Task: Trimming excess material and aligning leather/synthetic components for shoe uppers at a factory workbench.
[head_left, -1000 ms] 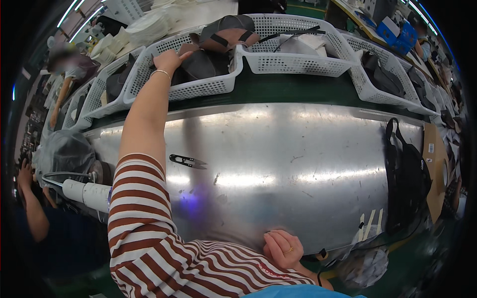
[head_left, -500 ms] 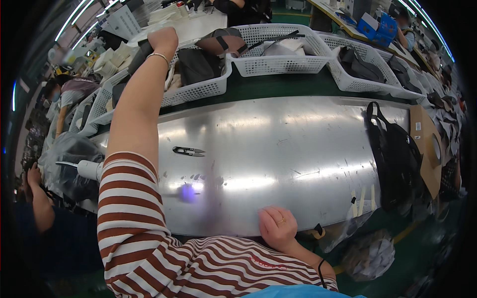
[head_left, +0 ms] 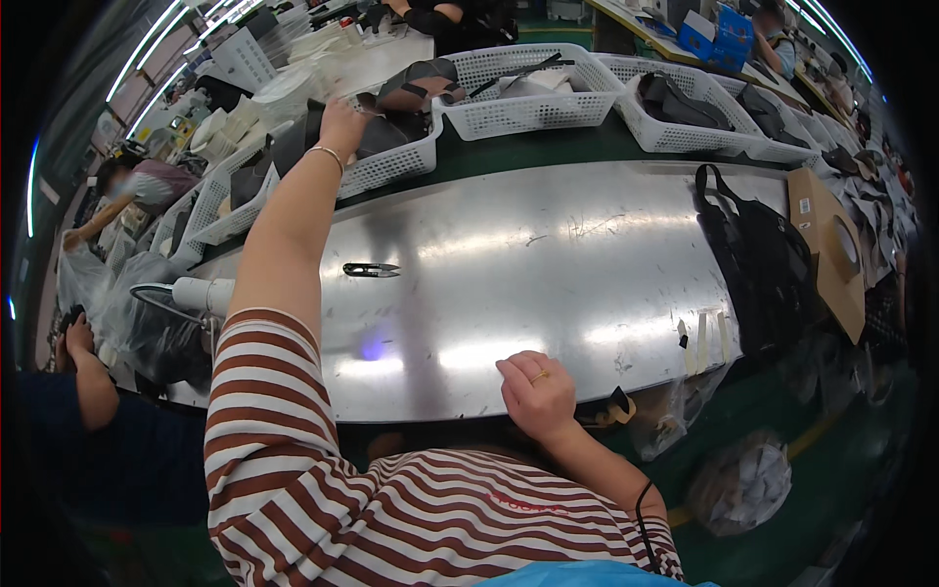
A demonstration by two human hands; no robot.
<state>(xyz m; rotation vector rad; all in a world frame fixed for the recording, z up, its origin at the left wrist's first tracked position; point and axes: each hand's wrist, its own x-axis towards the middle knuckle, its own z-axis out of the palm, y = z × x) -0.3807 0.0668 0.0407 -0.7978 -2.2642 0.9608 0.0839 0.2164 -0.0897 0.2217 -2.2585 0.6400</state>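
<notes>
Nearest me is a striped shirt (head_left: 284, 421) with red lettering (head_left: 523, 507) across its front, too warped to read. Over the near edge of the metal table (head_left: 469, 303), the right hand (head_left: 538, 399) has its fingers loosely bent; their undersides are turned away, so I can't tell whether they hold anything. Farther in lie black snips (head_left: 372, 269), long axis left to right, tips pointing right. Off to the right, brown cardboard (head_left: 827, 303) bears a small white label (head_left: 805, 205), illegible from here. Beyond the table, the left hand (head_left: 344, 127) is at a white basket (head_left: 396, 168) of dark grey pieces (head_left: 381, 137). Its fingers are mostly hidden, their opening and grip impossible to tell. One dark grey panel (head_left: 290, 152) slants upward along its left side, long axis nearer upright than flat.
</notes>
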